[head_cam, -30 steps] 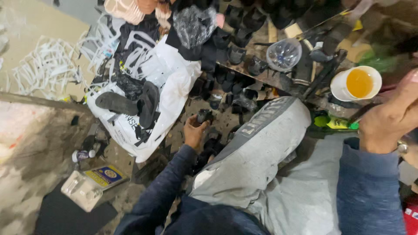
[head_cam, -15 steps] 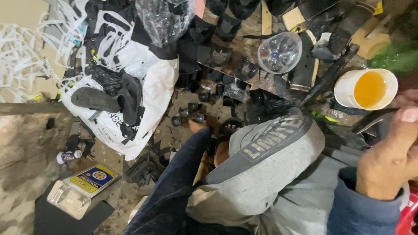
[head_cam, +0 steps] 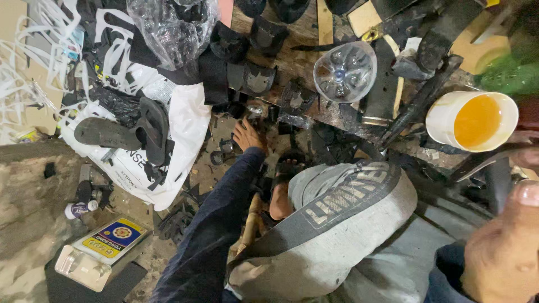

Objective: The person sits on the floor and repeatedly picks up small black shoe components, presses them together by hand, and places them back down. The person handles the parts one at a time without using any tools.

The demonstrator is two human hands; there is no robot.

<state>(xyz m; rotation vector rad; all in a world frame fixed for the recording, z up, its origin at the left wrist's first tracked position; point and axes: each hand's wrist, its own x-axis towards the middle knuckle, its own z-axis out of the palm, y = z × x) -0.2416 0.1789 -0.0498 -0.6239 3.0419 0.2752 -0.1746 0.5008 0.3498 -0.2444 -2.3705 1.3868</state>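
Black rubber scraps (head_cam: pixel 255 109) lie heaped at the near edge of the wooden board (head_cam: pixel 303 62), and my left hand (head_cam: pixel 247 136) reaches down to them with fingers loosely spread; I cannot tell whether it pinches any piece, since the fingertips vanish among the dark bits. The scraps look like cut shoe-sole parts, matte black, curved and irregular, dusty at the edges. I judge they are piled there to stay within arm's reach of the seated leg in grey trousers (head_cam: pixel 337 224).

My right hand (head_cam: pixel 505 252) sits close to the camera at the lower right, blurred, the thumb raised; what it grips, if anything, is hidden. Just above it a white cup of yellow liquid (head_cam: pixel 474 120) stands upright, probably glue kept handy beside the work. A cut-off clear bottle base (head_cam: pixel 344 71) rests on the board.

Farther left, a white plastic sack (head_cam: pixel 179 134) carries 2 dark sandal soles (head_cam: pixel 126 132). A flat metal tin with a blue and yellow label (head_cam: pixel 104 252) lies on the dirt floor (head_cam: pixel 28 196).
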